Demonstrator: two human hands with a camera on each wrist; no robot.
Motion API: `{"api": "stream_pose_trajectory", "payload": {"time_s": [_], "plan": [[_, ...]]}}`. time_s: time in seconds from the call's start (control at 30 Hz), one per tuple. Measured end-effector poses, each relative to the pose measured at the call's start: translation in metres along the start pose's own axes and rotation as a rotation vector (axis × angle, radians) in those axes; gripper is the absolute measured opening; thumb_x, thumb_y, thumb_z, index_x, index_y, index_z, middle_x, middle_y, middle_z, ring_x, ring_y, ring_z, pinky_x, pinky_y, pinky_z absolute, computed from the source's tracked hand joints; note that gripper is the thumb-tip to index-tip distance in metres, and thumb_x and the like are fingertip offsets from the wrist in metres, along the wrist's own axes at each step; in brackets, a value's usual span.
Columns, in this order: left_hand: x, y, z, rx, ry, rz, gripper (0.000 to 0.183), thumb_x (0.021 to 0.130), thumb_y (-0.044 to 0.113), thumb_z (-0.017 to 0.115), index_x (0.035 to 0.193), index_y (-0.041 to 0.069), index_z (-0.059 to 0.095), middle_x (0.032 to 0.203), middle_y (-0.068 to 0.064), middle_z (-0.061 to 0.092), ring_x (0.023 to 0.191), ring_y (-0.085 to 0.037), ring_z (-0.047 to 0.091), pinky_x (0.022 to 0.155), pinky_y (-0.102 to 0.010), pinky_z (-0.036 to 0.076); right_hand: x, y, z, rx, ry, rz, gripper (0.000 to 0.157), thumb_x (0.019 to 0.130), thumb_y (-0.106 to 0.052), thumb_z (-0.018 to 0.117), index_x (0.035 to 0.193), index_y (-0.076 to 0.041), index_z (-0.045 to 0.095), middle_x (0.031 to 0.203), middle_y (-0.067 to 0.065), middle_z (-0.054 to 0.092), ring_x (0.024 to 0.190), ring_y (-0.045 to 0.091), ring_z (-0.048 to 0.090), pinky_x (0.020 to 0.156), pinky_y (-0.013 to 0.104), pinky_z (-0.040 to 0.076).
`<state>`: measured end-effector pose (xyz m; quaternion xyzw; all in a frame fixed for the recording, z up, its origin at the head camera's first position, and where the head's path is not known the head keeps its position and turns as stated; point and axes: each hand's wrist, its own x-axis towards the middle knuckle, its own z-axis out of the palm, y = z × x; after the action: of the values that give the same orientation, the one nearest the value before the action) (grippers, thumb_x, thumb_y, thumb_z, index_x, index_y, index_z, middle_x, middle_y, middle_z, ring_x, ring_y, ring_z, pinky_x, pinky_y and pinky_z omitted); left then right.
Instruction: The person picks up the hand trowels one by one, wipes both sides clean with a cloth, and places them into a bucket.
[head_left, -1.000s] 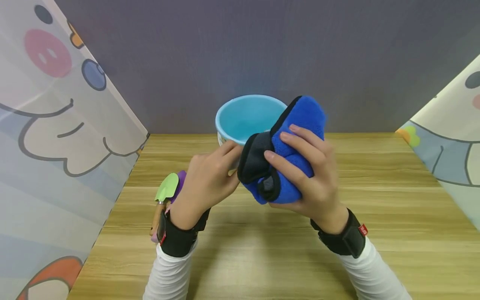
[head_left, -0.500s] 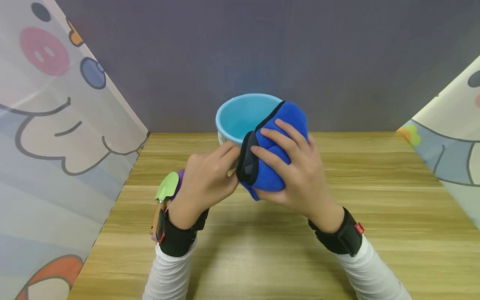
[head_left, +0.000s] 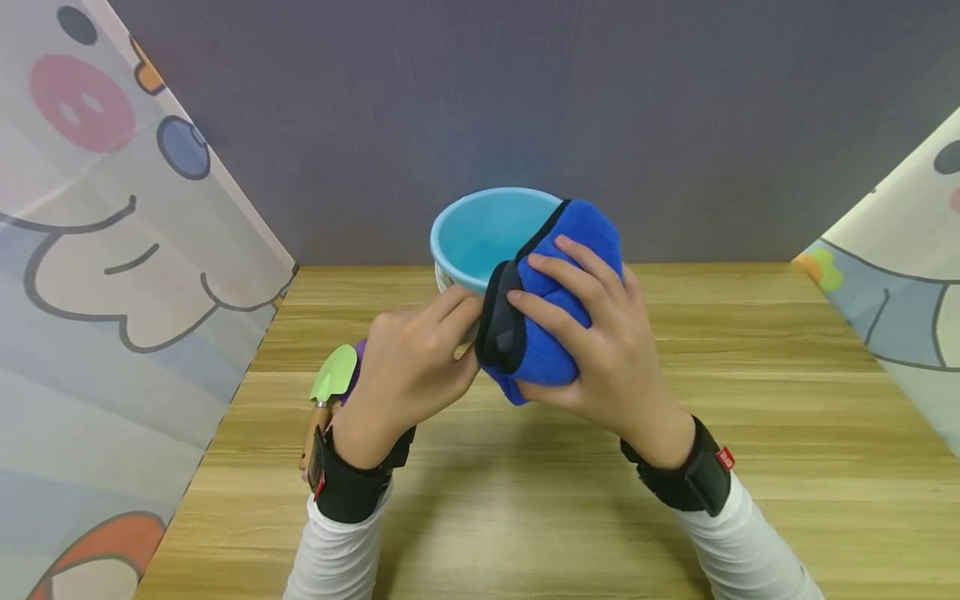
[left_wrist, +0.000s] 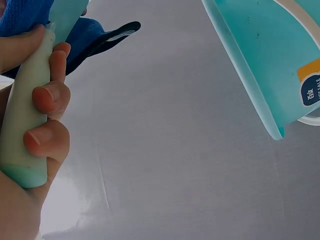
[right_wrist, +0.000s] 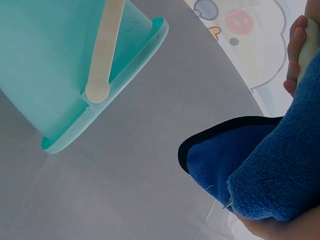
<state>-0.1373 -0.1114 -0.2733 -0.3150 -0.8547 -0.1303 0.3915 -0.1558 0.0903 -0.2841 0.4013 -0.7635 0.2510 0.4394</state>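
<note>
My left hand [head_left: 416, 358] grips the pale handle [left_wrist: 27, 115] of a small tool, fingers curled round it and thumb near its top. A flat teal part [left_wrist: 67, 17] rises from that handle into a folded blue cloth [head_left: 540, 362] with black edging and a dark grey patch. My right hand [head_left: 607, 354] holds the cloth from the right, fingers spread over its top and thumb underneath. The cloth wraps the teal part and hides most of it. In the right wrist view, one corner of the cloth [right_wrist: 215, 160] hangs loose.
A light blue bucket [head_left: 487, 221] stands behind the hands at the back of the wooden table [head_left: 787, 417]. To the left lies a green trowel [head_left: 335, 373] with a wooden handle, beside a purple item [head_left: 360, 354] partly hidden by the left wrist. A grey wall [head_left: 675, 125] closes the back.
The right hand has moved left with the cloth, then slightly back right; the grey patch is more turned away and a rolled corner is out of sight. The left hand has barely moved.
</note>
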Motion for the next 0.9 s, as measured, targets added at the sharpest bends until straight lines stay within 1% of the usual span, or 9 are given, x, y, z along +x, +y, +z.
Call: {"api": "stream_pose_trajectory", "payload": {"time_s": [0.13,0.23,0.47,0.6,0.73,0.9], "plan": [[0.000,-0.001,0.000,-0.014,0.004,-0.001,0.016,0.081,0.007,0.064,0.096,0.008,0.071,0.083,-0.001,0.073,0.047,-0.012,0.055,0.034,-0.031,0.040,0.000,0.001,0.000,0.010,0.006,0.008,0.060,0.058,-0.041,0.082,0.109,-0.011,0.070,0.123,0.024,0.064,0.128,0.040,0.047,0.096,0.066,0.038],[0.000,-0.002,-0.001,-0.012,0.000,-0.002,0.019,0.082,0.009,0.064,0.100,0.009,0.071,0.086,-0.001,0.073,0.049,-0.011,0.058,0.035,-0.032,0.041,0.000,0.002,0.000,0.011,-0.010,0.011,0.062,0.058,-0.041,0.083,0.110,-0.011,0.070,0.124,0.024,0.063,0.129,0.039,0.046,0.097,0.067,0.038],[0.000,-0.004,0.000,-0.003,-0.001,-0.005,0.020,0.084,0.013,0.066,0.102,0.008,0.071,0.090,-0.002,0.075,0.051,-0.012,0.062,0.035,-0.032,0.043,0.001,0.005,-0.001,0.001,-0.082,0.016,0.076,0.053,-0.050,0.087,0.116,-0.014,0.065,0.131,0.022,0.058,0.134,0.037,0.042,0.098,0.069,0.038],[0.000,-0.004,0.000,-0.006,-0.002,-0.013,0.021,0.085,0.018,0.068,0.102,0.008,0.072,0.091,-0.003,0.076,0.053,-0.012,0.064,0.036,-0.032,0.046,0.001,0.008,-0.001,0.042,-0.091,0.038,0.075,0.054,-0.043,0.087,0.118,-0.011,0.063,0.133,0.024,0.054,0.135,0.037,0.040,0.101,0.067,0.038],[-0.001,-0.005,-0.001,-0.006,-0.011,-0.019,0.023,0.083,0.022,0.071,0.100,0.007,0.072,0.091,-0.004,0.077,0.057,-0.014,0.068,0.039,-0.032,0.050,0.001,0.013,-0.002,0.098,-0.076,0.066,0.071,0.056,-0.036,0.087,0.117,-0.008,0.062,0.132,0.025,0.053,0.134,0.036,0.040,0.105,0.062,0.040],[-0.001,-0.004,-0.002,-0.026,-0.026,-0.021,0.029,0.082,0.025,0.074,0.104,0.006,0.070,0.093,-0.007,0.077,0.062,-0.018,0.070,0.041,-0.032,0.052,0.000,0.017,-0.006,0.125,-0.081,0.121,0.069,0.059,-0.031,0.086,0.118,-0.007,0.062,0.134,0.026,0.050,0.135,0.035,0.039,0.105,0.061,0.042]]}}
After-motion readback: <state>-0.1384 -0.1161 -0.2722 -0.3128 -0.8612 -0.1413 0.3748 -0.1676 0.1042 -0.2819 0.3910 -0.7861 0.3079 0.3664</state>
